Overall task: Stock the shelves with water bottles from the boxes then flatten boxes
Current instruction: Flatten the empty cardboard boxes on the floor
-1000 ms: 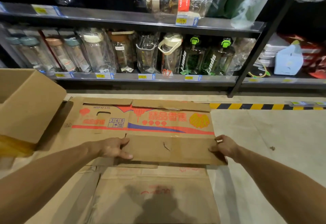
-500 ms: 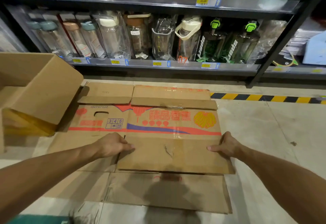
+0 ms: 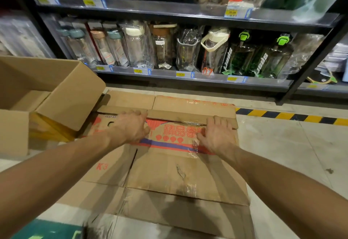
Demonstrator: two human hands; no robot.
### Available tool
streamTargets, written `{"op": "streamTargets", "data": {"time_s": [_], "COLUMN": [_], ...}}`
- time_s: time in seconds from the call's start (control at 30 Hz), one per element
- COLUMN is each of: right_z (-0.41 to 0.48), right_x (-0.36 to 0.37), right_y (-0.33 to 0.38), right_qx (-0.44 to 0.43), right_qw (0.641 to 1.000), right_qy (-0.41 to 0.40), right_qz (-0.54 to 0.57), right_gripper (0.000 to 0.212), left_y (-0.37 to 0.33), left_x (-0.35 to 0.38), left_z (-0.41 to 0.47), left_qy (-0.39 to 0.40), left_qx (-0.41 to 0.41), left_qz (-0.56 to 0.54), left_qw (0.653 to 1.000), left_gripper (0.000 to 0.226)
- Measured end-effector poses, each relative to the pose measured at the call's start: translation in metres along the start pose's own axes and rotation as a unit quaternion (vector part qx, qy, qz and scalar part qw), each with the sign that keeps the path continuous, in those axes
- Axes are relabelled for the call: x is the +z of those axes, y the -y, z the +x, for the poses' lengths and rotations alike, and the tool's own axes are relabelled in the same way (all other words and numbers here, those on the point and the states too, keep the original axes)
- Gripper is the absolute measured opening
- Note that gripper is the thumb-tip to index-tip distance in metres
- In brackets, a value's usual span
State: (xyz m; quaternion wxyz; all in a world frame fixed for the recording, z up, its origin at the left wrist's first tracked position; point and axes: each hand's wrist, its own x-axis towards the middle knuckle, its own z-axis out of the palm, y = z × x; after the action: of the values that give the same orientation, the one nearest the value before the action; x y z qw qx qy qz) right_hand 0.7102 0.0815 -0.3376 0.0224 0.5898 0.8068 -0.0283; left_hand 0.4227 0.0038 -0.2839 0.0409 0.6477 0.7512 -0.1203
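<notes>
Two boxes tell how far the job has got: in the head view, the only one, the water bottles (image 3: 139, 48) stand in a row on the shelf (image 3: 188, 78). One printed flattened box (image 3: 169, 178) lies collapsed on the floor (image 3: 282, 154) in front of it, so the step in hand looks like the flattening. The left hand (image 3: 131, 127) lies palm down on the far left part of the printed panel, its fingers reaching the fold of the upper flap. The right hand (image 3: 216, 135) lies palm down just to the right of it, fingers straight and spread. Both hands are released and grasp nothing; they press the cardboard flat. The flattened box is directly under both palms and stretches back toward the person, with more flat cardboard beneath it. An open box (image 3: 62, 97) stands upright just to the left, touching or nearly touching the flat one. The next move probably calls for pressing down the far flaps, then taking up the open box and collapsing it too.
</notes>
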Motion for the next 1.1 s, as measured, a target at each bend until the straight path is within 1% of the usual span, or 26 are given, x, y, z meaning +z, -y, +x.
{"op": "streamTargets", "data": {"time_s": [0.07,0.1,0.17,0.23,0.33,0.43,0.53,0.63,0.73,0.8,0.87,1.0,1.1], "right_z": [0.010,0.016,0.028,0.037,0.039,0.039,0.040,0.041,0.038,0.034,0.030,0.034,0.041], "right_x": [-0.018,-0.028,-0.045,-0.057,-0.070,-0.077,-0.075,-0.077,-0.081,-0.083,-0.082,-0.075,-0.059], "right_y": [0.026,0.039,0.070,0.099,0.150,0.197,0.243,0.296,0.356,0.396,0.434,0.503,0.540], "right_qx": [-0.089,-0.113,-0.136,-0.137,-0.164,-0.197,-0.183,-0.148,-0.136,-0.142,-0.149,-0.135,-0.099], "right_qw": [0.994,0.992,0.990,0.990,0.985,0.978,0.976,0.968,0.944,0.924,0.904,0.908,0.926], "right_qy": [-0.028,-0.033,-0.036,-0.029,-0.048,-0.052,-0.026,0.021,0.055,0.061,0.084,0.139,0.173], "right_qz": [-0.053,-0.053,-0.026,0.007,0.033,0.048,0.115,0.199,0.295,0.350,0.392,0.372,0.321], "right_gripper": [0.068,0.068,0.068,0.070,0.073,0.072,0.080,0.098,0.115,0.121,0.125,0.141,0.146], "left_y": [0.004,0.009,0.028,0.051,0.107,0.173,0.243,0.312,0.378,0.415,0.445,0.499,0.527], "left_x": [-0.025,-0.035,-0.048,-0.054,-0.060,-0.061,-0.047,-0.030,-0.010,0.007,0.021,0.051,0.074], "left_z": [-0.001,-0.004,-0.014,-0.029,-0.059,-0.085,-0.107,-0.126,-0.137,-0.140,-0.140,-0.135,-0.124], "left_qy": [-0.041,-0.052,-0.067,-0.075,-0.071,-0.067,-0.080,-0.091,-0.106,-0.105,-0.090,-0.079,-0.082], "left_qx": [0.001,-0.002,-0.019,-0.047,-0.101,-0.159,-0.188,-0.229,-0.282,-0.300,-0.309,-0.323,-0.327], "left_qz": [0.040,0.041,0.027,0.013,0.009,-0.022,-0.029,-0.037,-0.071,-0.101,-0.141,-0.225,-0.278], "left_qw": [0.998,0.998,0.997,0.996,0.992,0.985,0.979,0.968,0.951,0.943,0.936,0.916,0.899], "left_gripper": [0.055,0.056,0.057,0.056,0.053,0.055,0.057,0.065,0.071,0.078,0.082,0.086,0.087]}}
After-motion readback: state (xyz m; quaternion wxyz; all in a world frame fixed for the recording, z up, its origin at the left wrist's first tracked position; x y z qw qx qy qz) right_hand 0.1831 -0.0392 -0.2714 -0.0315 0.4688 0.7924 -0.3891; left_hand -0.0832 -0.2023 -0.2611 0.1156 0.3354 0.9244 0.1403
